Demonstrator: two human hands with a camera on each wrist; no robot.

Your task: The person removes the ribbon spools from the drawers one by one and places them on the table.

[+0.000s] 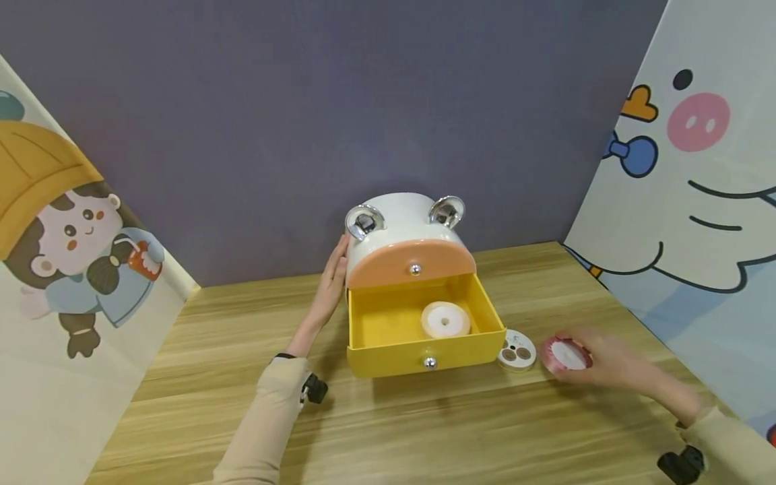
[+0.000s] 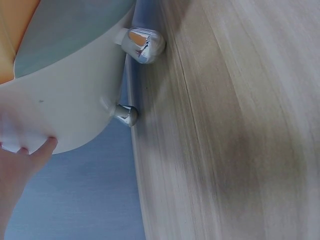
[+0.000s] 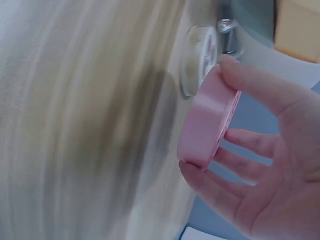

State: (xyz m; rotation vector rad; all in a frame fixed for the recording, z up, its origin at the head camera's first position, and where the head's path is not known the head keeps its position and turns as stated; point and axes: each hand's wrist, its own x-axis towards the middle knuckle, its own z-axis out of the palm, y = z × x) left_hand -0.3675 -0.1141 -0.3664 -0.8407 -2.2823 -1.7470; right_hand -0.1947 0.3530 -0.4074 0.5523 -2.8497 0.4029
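Observation:
A small box with a white rounded top [image 1: 405, 217], silver ears and an orange upper drawer front [image 1: 382, 264] stands on the table. Its lower yellow drawer [image 1: 388, 362] is pulled out and holds a cream ribbon roll [image 1: 432, 323]. My left hand [image 1: 328, 289] rests with extended fingers against the box's left side; in the left wrist view the fingertips [image 2: 48, 145] touch the white wall. To the right of the drawer, my right hand [image 1: 612, 364] pinches a pink ribbon roll [image 3: 205, 122] by its rim between thumb and fingers. The roll is tilted in the right wrist view.
A white ribbon roll [image 1: 517, 345] with round holes lies on the table beside the drawer's right front corner. The wood-grain table [image 1: 448, 438] meets a dark grey wall [image 1: 273, 148] behind the box. Cartoon-printed panels [image 1: 667, 222] flank both sides.

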